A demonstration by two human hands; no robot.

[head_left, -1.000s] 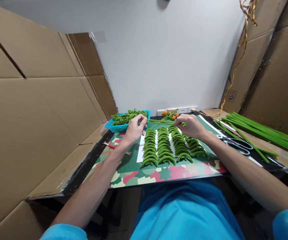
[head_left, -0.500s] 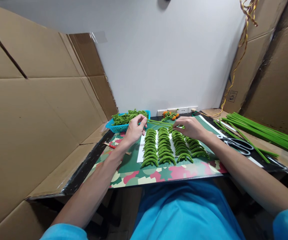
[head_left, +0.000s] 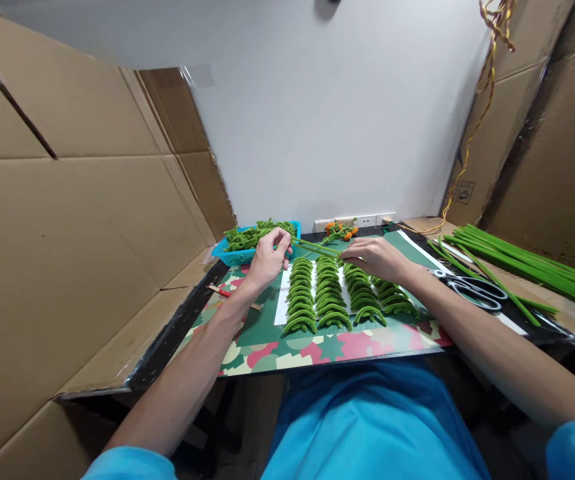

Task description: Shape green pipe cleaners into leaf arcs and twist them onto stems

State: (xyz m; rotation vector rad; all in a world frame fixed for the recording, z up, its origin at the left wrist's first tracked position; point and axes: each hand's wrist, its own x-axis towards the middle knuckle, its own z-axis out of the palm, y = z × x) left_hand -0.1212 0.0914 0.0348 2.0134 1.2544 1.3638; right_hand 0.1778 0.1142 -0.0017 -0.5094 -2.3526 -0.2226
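Green fuzzy stems [head_left: 316,247] stretch between my two hands above the table. My left hand [head_left: 271,255] pinches their left end, beside the blue basket [head_left: 240,257]. At the other end my right hand [head_left: 374,257] has its fingers closed on the stems, over the far ends of the right-hand rows. Below lie several curved green pieces [head_left: 334,300] in upright rows, partly on white paper [head_left: 282,303]. The basket holds a heap of green twisted pieces [head_left: 254,235].
Scissors [head_left: 477,293] and long green stems [head_left: 532,263] lie at the right. Orange-and-green pieces [head_left: 342,231] sit at the back by the wall sockets. A red-handled tool [head_left: 224,292] is at the left. Cardboard walls [head_left: 92,220] stand on both sides.
My right hand has shifted slightly left, toward my left hand, and the stretch of stems between them looks shorter. My left hand is almost still.
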